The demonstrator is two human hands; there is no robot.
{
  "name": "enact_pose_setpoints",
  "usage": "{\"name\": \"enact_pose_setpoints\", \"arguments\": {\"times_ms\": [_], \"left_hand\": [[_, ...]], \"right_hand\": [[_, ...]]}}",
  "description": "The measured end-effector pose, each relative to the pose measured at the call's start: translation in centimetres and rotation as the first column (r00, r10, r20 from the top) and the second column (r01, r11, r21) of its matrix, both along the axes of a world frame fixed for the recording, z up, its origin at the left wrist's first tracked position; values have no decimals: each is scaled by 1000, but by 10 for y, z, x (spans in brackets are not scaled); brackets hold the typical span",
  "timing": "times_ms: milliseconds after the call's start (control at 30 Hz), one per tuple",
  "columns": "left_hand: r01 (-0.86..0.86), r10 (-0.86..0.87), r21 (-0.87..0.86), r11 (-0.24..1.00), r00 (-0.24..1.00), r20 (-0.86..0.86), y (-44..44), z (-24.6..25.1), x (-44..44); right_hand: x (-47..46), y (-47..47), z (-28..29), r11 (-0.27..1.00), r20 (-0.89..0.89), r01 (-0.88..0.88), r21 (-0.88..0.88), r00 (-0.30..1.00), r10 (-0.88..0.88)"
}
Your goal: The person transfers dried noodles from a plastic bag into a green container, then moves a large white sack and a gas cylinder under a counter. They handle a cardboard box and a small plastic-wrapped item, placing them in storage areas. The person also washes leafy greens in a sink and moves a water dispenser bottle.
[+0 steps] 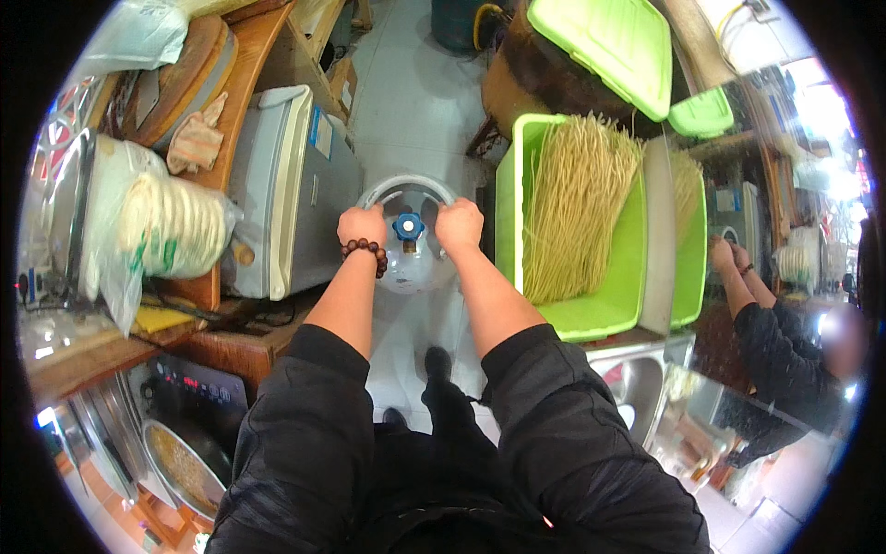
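Note:
In front of my legs, a grey gas cylinder [408,270] stands in the narrow aisle. My left hand [363,226] grips the left side of its round collar handle [408,181], and my right hand [459,224] grips the right side. A blue valve knob [409,226] sits between my hands, with a brass-coloured outlet [410,246] below it. Dark round beads form a bracelet [365,255] on my left wrist. My fingers wrap the collar and are partly hidden.
A grey refrigerator-like cabinet [325,201] flanks the aisle on the left. At right, a green plastic bin [581,322] holds dried noodle-like strands [581,208]. Bagged round dough pieces [173,215] lie on the left counter. A pan [183,464] sits on an induction cooker [197,384]. A sink [626,374] is behind right.

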State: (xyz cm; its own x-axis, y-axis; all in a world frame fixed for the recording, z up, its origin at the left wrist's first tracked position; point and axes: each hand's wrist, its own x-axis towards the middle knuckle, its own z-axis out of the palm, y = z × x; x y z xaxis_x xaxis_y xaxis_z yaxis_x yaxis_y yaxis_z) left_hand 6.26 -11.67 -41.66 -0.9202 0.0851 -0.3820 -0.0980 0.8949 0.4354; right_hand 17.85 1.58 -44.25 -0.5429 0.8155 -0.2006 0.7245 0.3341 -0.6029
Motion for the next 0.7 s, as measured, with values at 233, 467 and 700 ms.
{"name": "enact_pose_setpoints", "arguments": {"times_ms": [233,467,700], "left_hand": [[-11,11,6,1000,1000,20,94,-3,-110],[-15,16,-38,999,1000,8,186,-5,-212],[32,-32,10,999,999,20,270,3,-323]], "right_hand": [[-112,97,3,1000,21,-2,-4,1000,2],[-209,186,-6,999,37,-42,29,999,40],[-320,264,-3,998,57,59,-11,997,-58]]}}
